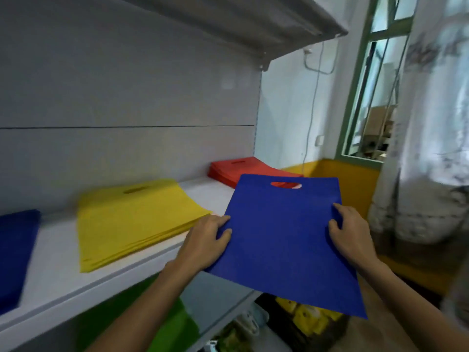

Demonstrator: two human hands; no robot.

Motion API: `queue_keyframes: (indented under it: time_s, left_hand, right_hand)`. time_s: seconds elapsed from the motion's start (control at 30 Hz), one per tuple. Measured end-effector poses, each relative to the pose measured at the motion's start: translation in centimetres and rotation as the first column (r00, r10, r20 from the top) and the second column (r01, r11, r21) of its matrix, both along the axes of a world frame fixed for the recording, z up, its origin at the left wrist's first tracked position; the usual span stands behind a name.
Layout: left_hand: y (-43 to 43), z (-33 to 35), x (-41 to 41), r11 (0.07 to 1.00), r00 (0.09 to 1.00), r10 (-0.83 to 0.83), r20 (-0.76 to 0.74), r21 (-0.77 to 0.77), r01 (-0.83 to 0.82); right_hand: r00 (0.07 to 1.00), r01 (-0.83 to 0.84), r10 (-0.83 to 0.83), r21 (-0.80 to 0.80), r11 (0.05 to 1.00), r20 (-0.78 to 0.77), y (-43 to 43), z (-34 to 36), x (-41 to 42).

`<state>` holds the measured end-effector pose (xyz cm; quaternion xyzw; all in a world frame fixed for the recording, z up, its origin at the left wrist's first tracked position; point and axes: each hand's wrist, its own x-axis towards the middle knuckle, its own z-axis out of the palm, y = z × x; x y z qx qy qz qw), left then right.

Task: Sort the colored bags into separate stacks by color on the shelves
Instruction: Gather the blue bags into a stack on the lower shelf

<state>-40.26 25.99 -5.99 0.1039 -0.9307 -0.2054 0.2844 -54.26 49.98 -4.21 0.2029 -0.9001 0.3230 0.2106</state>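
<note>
Person holds blue bag (284, 240) flat, both hands pinching side edges, likely to keep limp fabric spread for clean stacking. Left hand (205, 240) grasps bag's 9 o'clock edge; right hand (351, 235) grasps 3 o'clock edge, thumbs on top. Bag hangs out past shelf (58, 275) front edge, handle cutout at 12 o'clock. Blue stack (15, 255) lies far at 9 o'clock (probable destination); yellow stack (132, 219) between; red stack (236, 170) at 12 o'clock behind bag.
</note>
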Motion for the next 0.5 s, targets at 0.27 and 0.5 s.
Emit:
queue_keyframes:
  time_s: [0.27,0.5]
  left_hand:
    - [18.4,-5.6,-14.4,0.960,0.965,-0.251,0.077,0.151,0.237]
    - [23.4,-9.8,-21.6,0.956,0.956,-0.260,0.134,0.177,0.235]
  right_hand:
    - [0.964,0.235,-0.242,0.074,0.969,0.110,21.0,-3.6,-8.1]
    - [0.946,0.253,-0.274,0.138,0.958,0.175,25.4,-7.8,-15.3]
